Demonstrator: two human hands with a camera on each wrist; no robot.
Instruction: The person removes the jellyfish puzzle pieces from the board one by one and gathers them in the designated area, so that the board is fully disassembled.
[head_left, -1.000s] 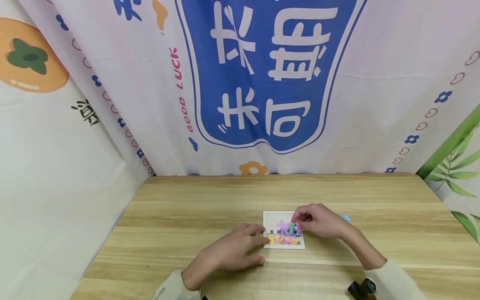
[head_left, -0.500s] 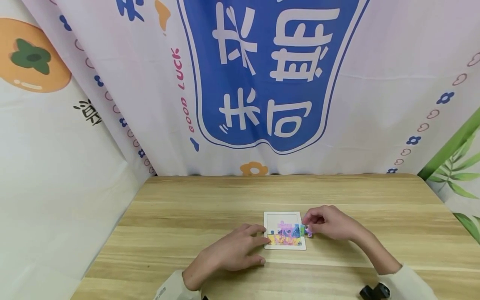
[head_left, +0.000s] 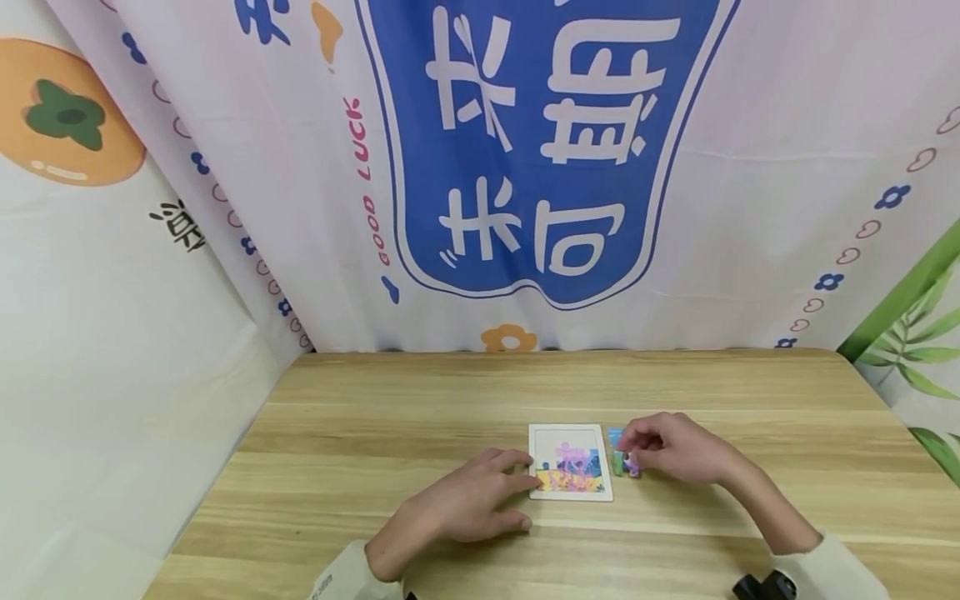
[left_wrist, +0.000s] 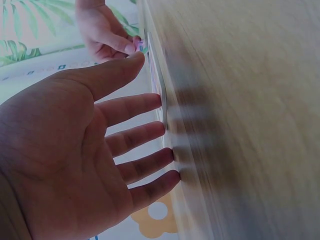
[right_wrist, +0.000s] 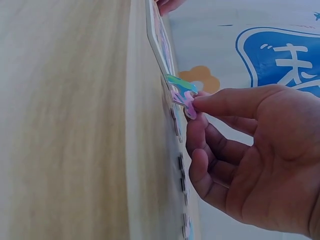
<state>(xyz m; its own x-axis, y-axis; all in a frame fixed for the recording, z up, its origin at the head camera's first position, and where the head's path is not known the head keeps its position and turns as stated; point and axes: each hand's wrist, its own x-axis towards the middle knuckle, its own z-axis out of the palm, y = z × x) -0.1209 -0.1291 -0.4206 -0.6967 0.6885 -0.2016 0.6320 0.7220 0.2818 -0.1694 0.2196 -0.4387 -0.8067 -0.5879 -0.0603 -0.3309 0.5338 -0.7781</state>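
A white square puzzle tray (head_left: 570, 497) lies on the wooden table, its lower part filled with joined yellow, pink and blue pieces. My left hand (head_left: 474, 497) rests at the tray's left edge with spread, fairly straight fingers, fingertips touching the rim. Just right of the tray, my right hand (head_left: 678, 448) pinches a puzzle piece (head_left: 630, 464) in green, purple and pink between thumb and forefinger. The right wrist view shows that piece (right_wrist: 184, 95) tilted above the table, the other fingers curled below. A light blue piece (head_left: 615, 437) shows partly behind the right fingers.
In the right wrist view, several loose puzzle pieces (right_wrist: 182, 172) lie along the table beneath the right hand. A printed curtain (head_left: 450, 317) hangs at the table's back edge. A black object (head_left: 765, 586) is by the right sleeve.
My right hand has moved right, from over the tray to beside it, carrying the pinched puzzle piece. A light blue piece has come into view there. The left hand has stayed put.
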